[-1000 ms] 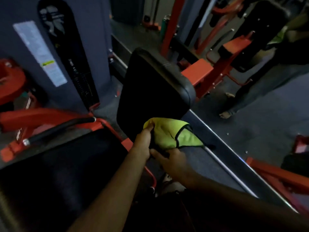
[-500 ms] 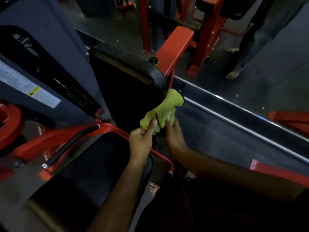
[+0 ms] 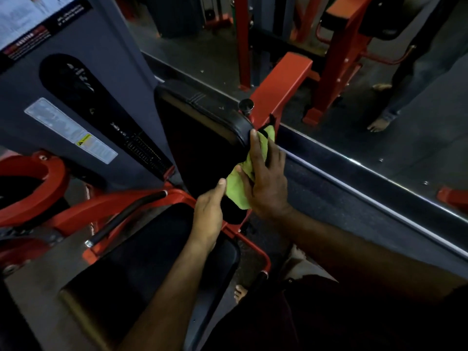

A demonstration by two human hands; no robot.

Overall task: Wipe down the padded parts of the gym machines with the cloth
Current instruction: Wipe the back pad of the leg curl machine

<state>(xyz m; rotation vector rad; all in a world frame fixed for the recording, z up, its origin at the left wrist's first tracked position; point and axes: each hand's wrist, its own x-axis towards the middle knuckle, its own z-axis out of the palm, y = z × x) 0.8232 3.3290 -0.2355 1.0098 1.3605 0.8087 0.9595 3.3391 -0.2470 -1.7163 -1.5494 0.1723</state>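
Note:
A yellow-green cloth (image 3: pixel 236 186) lies against the right side edge of the black padded backrest (image 3: pixel 202 138). My right hand (image 3: pixel 266 178) presses flat on the cloth, its fingertips reaching the backrest's upper right corner. My left hand (image 3: pixel 209 205) pinches the cloth's lower end just below. The black seat pad (image 3: pixel 157 262) sits under my left forearm.
A grey weight-stack cover (image 3: pixel 83 102) with labels stands left of the backrest. Red frame tubes (image 3: pixel 119 203) and a black handle (image 3: pixel 126 219) surround the seat. A mirror (image 3: pixel 367 102) with a metal rail runs along the right, and a person's legs (image 3: pixel 395 97) show in it.
My right hand has slid up the backrest's right edge and now covers the cloth. The left hand stays on the cloth's lower end. The camera has moved closer and tilted down.

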